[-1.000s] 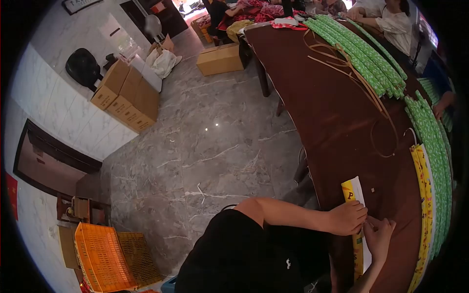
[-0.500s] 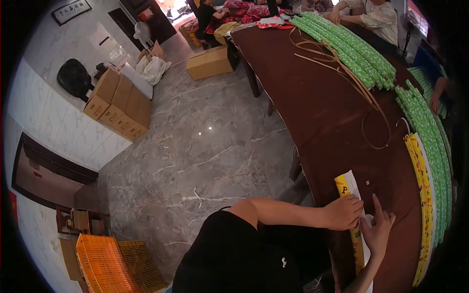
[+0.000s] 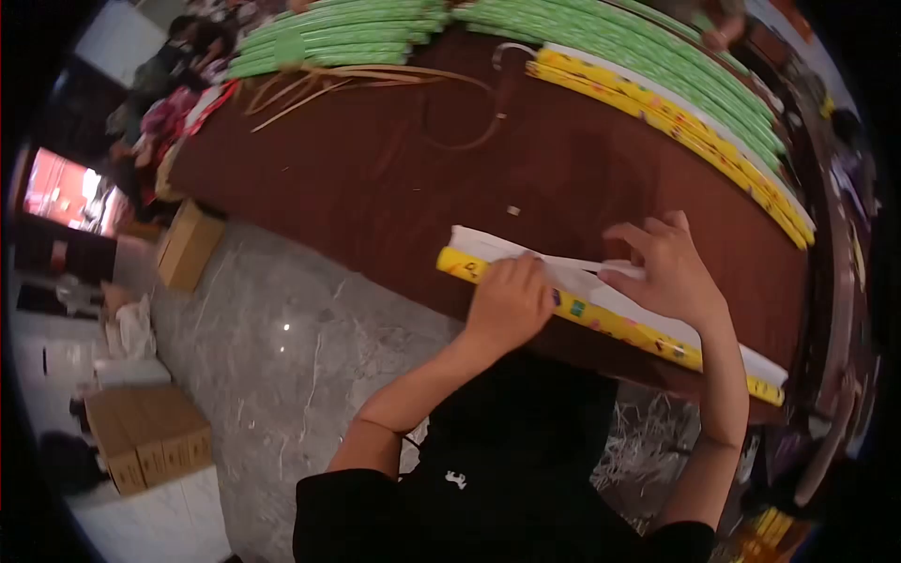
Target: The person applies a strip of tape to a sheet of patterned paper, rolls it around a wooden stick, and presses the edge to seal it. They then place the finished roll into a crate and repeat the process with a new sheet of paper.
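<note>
A long yellow printed roll with a white sheet edge lies along the near side of the brown table. My left hand is closed round the roll near its left end, fingers curled over the yellow and white material. Over the white part, farther right, my right hand has its fingers apart and bent, the thumb near the white edge. Nothing shows in its grip.
Yellow rolls and many green rolls lie at the table's far side. Tan strips curl at the upper left. Cartons stand on the floor. Other people are beyond the table.
The view has turned to the right, so the table and roll now run across the picture. My right hand has lifted off the roll, and my left hand stays on it.
</note>
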`<state>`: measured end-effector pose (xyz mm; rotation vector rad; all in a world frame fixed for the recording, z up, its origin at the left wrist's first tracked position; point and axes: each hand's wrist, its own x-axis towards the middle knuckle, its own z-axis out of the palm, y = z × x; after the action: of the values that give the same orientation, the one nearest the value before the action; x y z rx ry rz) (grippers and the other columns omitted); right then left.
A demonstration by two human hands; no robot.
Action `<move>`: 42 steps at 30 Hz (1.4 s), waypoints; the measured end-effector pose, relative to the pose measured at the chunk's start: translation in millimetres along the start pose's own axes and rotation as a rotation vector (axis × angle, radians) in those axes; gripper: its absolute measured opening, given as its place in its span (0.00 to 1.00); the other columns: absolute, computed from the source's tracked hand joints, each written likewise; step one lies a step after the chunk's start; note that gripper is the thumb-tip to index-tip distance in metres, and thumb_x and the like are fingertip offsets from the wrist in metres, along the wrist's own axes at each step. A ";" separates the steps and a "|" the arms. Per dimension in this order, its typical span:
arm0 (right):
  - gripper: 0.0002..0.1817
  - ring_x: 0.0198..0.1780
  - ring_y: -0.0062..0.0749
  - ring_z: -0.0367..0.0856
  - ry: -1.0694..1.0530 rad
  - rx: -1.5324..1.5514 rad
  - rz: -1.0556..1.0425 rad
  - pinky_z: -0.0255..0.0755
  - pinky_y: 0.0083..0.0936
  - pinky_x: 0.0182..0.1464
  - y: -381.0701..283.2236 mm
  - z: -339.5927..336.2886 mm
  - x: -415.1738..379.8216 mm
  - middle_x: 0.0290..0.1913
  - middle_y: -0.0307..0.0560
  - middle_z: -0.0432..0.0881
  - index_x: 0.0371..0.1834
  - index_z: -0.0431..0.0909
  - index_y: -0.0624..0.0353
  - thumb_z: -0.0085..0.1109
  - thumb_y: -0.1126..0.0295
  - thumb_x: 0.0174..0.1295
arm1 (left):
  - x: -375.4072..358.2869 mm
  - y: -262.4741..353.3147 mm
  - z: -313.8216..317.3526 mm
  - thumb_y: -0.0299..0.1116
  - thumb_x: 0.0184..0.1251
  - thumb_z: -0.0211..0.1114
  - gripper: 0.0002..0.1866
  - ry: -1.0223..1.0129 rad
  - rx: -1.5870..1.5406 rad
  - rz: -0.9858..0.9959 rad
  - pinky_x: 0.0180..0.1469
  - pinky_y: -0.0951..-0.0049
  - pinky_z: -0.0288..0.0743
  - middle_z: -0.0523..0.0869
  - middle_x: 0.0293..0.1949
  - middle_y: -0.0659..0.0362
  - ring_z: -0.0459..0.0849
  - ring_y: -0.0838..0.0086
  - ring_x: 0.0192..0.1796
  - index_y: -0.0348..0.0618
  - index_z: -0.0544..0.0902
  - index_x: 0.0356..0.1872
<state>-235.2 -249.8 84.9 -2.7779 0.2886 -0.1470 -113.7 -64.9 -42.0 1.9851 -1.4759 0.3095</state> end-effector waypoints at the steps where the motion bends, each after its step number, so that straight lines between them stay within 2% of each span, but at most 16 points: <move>1: 0.21 0.34 0.37 0.77 0.002 -0.018 0.086 0.61 0.34 0.54 5.6 -6.2 -11.0 0.24 0.43 0.78 0.46 0.81 0.55 0.71 0.60 0.50 | 0.0 0.4 -1.1 0.32 0.54 0.64 0.17 -0.017 0.021 0.013 0.49 0.60 0.73 0.81 0.46 0.49 0.79 0.58 0.43 0.33 0.79 0.44; 4: 0.21 0.34 0.34 0.77 0.068 0.042 0.118 0.60 0.34 0.56 19.5 -19.6 -47.0 0.23 0.42 0.77 0.49 0.79 0.56 0.70 0.59 0.54 | 1.4 -1.3 -2.7 0.33 0.57 0.62 0.17 -0.039 0.078 0.043 0.49 0.61 0.72 0.81 0.46 0.49 0.79 0.59 0.43 0.33 0.80 0.46; 8: 0.21 0.35 0.34 0.78 0.092 0.047 0.309 0.58 0.34 0.59 32.6 -34.4 -94.7 0.24 0.42 0.77 0.49 0.79 0.56 0.69 0.60 0.56 | 1.5 -1.1 -2.9 0.34 0.58 0.61 0.17 -0.050 0.105 0.057 0.49 0.61 0.72 0.81 0.47 0.50 0.79 0.59 0.43 0.33 0.80 0.46; 11: 0.19 0.35 0.33 0.77 0.148 0.000 0.435 0.56 0.34 0.61 43.6 -36.3 -127.2 0.29 0.42 0.79 0.48 0.79 0.57 0.69 0.60 0.57 | -0.3 -2.3 -0.7 0.34 0.59 0.60 0.18 -0.062 0.117 0.055 0.50 0.59 0.72 0.81 0.47 0.49 0.78 0.57 0.44 0.33 0.80 0.47; 13: 0.18 0.36 0.33 0.77 0.287 0.070 0.499 0.54 0.34 0.62 48.3 -35.4 -148.2 0.33 0.43 0.80 0.46 0.79 0.57 0.69 0.60 0.57 | 0.8 -1.6 -2.4 0.33 0.60 0.59 0.18 -0.081 0.107 0.048 0.51 0.58 0.71 0.80 0.48 0.48 0.78 0.56 0.45 0.33 0.80 0.48; 15: 0.18 0.36 0.34 0.77 0.281 0.002 0.561 0.54 0.32 0.62 51.9 -34.2 -161.5 0.34 0.43 0.80 0.46 0.79 0.57 0.69 0.60 0.57 | -0.3 -1.1 -1.3 0.33 0.61 0.59 0.18 -0.078 0.133 0.053 0.51 0.57 0.71 0.80 0.48 0.48 0.78 0.55 0.46 0.32 0.79 0.49; 17: 0.18 0.36 0.36 0.76 0.441 -0.065 0.474 0.56 0.35 0.61 59.5 -21.2 -175.2 0.31 0.43 0.79 0.45 0.79 0.57 0.70 0.60 0.56 | -0.7 0.2 -0.6 0.33 0.61 0.59 0.18 -0.091 0.119 0.059 0.51 0.57 0.71 0.80 0.48 0.48 0.78 0.55 0.46 0.32 0.79 0.49; 19: 0.18 0.35 0.37 0.75 0.337 -0.141 0.571 0.57 0.37 0.59 55.6 -14.4 -174.2 0.28 0.43 0.76 0.42 0.78 0.56 0.71 0.59 0.53 | 0.1 -0.7 -3.1 0.32 0.60 0.59 0.18 -0.104 0.125 0.058 0.52 0.57 0.71 0.80 0.48 0.48 0.78 0.56 0.45 0.32 0.79 0.48; 22: 0.17 0.34 0.38 0.74 0.368 -0.255 0.570 0.59 0.37 0.57 60.0 -2.0 -177.4 0.25 0.42 0.74 0.40 0.78 0.55 0.73 0.62 0.51 | 0.2 -0.8 -2.6 0.33 0.60 0.59 0.17 -0.106 0.125 0.050 0.51 0.59 0.71 0.80 0.47 0.49 0.79 0.57 0.45 0.32 0.80 0.47; 23: 0.16 0.39 0.44 0.70 0.360 -0.143 0.622 0.59 0.40 0.55 57.0 -2.6 -175.1 0.27 0.45 0.72 0.32 0.74 0.60 0.73 0.65 0.52 | 1.2 -0.8 -3.3 0.33 0.60 0.60 0.17 -0.109 0.122 0.054 0.51 0.59 0.71 0.80 0.47 0.49 0.79 0.57 0.45 0.32 0.80 0.47; 27: 0.17 0.41 0.44 0.69 0.352 -0.140 0.638 0.60 0.40 0.54 61.7 3.6 -173.3 0.26 0.45 0.72 0.37 0.75 0.62 0.73 0.64 0.52 | 2.6 -0.9 -5.8 0.33 0.59 0.60 0.18 -0.093 0.110 0.064 0.51 0.61 0.72 0.81 0.47 0.50 0.79 0.58 0.44 0.31 0.80 0.47; 29: 0.18 0.36 0.39 0.73 0.370 -0.250 0.650 0.59 0.38 0.56 67.1 6.9 -176.0 0.25 0.43 0.74 0.42 0.79 0.57 0.73 0.64 0.51 | 2.8 -1.5 -8.8 0.33 0.59 0.60 0.18 -0.101 0.113 0.064 0.51 0.60 0.71 0.80 0.47 0.49 0.79 0.58 0.45 0.31 0.80 0.47; 33: 0.17 0.38 0.43 0.74 0.378 -0.214 0.619 0.60 0.40 0.55 61.7 2.8 -171.5 0.26 0.44 0.75 0.41 0.78 0.56 0.73 0.63 0.51 | 2.2 0.2 -7.4 0.33 0.60 0.60 0.18 -0.099 0.113 0.087 0.53 0.57 0.71 0.79 0.49 0.48 0.79 0.55 0.48 0.31 0.79 0.48; 36: 0.19 0.35 0.40 0.76 0.421 -0.192 0.564 0.61 0.39 0.55 63.8 3.3 -173.1 0.26 0.42 0.77 0.40 0.78 0.54 0.74 0.61 0.49 | -0.3 -1.1 -6.6 0.33 0.62 0.59 0.18 -0.126 0.114 0.077 0.55 0.54 0.70 0.79 0.50 0.47 0.77 0.52 0.53 0.31 0.79 0.50; 38: 0.19 0.36 0.42 0.73 0.346 -0.194 0.598 0.60 0.38 0.53 63.0 1.6 -175.3 0.28 0.44 0.76 0.41 0.77 0.56 0.73 0.63 0.49 | -1.5 -1.5 -5.4 0.32 0.64 0.58 0.17 -0.138 0.137 0.086 0.56 0.54 0.70 0.79 0.51 0.46 0.77 0.52 0.53 0.31 0.79 0.50; 42: 0.22 0.35 0.39 0.75 0.452 -0.411 0.541 0.60 0.40 0.55 62.7 11.6 -173.9 0.22 0.40 0.77 0.39 0.77 0.54 0.74 0.57 0.46 | -1.9 -1.0 -6.9 0.32 0.65 0.56 0.17 -0.171 0.160 0.066 0.57 0.54 0.68 0.78 0.53 0.47 0.76 0.53 0.55 0.33 0.79 0.51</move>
<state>-414.4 -266.1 40.8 -2.8961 1.2921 -0.6386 -112.2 -59.1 -38.0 2.1365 -1.6727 0.3012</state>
